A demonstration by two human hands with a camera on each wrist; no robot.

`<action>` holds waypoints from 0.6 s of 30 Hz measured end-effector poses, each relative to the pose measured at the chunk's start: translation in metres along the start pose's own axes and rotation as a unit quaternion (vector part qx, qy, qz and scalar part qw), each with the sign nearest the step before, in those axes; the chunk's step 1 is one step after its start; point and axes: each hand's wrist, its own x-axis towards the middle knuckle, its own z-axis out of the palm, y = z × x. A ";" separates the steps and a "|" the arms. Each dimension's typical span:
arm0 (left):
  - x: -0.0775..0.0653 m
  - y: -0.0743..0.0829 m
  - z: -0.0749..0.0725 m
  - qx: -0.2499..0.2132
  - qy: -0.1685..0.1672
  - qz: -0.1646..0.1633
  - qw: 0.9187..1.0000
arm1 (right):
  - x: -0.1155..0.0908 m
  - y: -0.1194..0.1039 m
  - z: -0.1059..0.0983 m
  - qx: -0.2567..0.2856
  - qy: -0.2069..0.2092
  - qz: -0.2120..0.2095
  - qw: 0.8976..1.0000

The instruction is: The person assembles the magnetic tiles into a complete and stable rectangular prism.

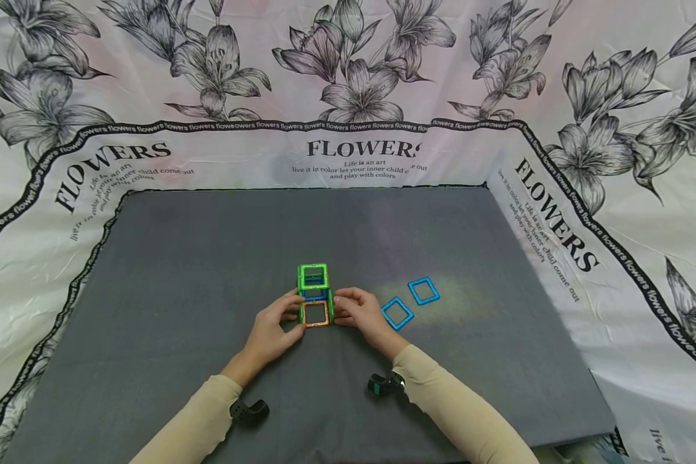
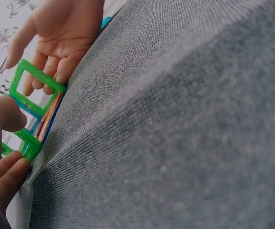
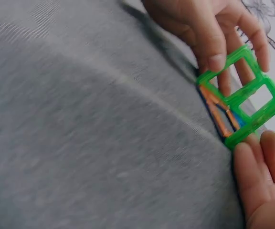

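Between both hands stands a small structure of square magnetic tiles, with a green tile (image 1: 313,288) raised at its far end and an orange tile (image 1: 317,324) low at the near end. Blue tile edges show between these two. My left hand (image 1: 270,332) holds the structure's left side, its thumb at the near corner and its fingers along the green wall (image 3: 252,122). On the opposite side, my right hand (image 1: 364,316) rests its fairly straight fingertips against the green side tile (image 2: 42,76), thumb apart from it. Some fingertips are hidden behind the frames.
Two loose blue square tiles, a nearer one (image 1: 404,307) and a farther one (image 1: 429,301), lie flat right of the structure. Grey cloth (image 1: 209,251) covers the table. A white flower-printed sheet (image 1: 238,154) hangs around its back and sides.
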 end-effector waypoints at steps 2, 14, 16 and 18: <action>0.000 0.001 0.000 0.002 0.000 0.000 1.000 | 0.002 -0.004 0.001 -0.004 0.007 0.011 1.000; 0.002 -0.001 -0.001 0.006 -0.004 0.009 1.000 | 0.032 -0.032 -0.002 -0.078 -0.038 0.087 0.992; 0.003 -0.002 -0.002 0.003 -0.005 0.009 1.000 | 0.035 -0.034 -0.004 -0.069 -0.061 0.100 0.991; 0.003 -0.002 -0.002 0.002 -0.006 0.009 1.000 | 0.037 -0.035 -0.007 -0.059 -0.082 0.112 0.989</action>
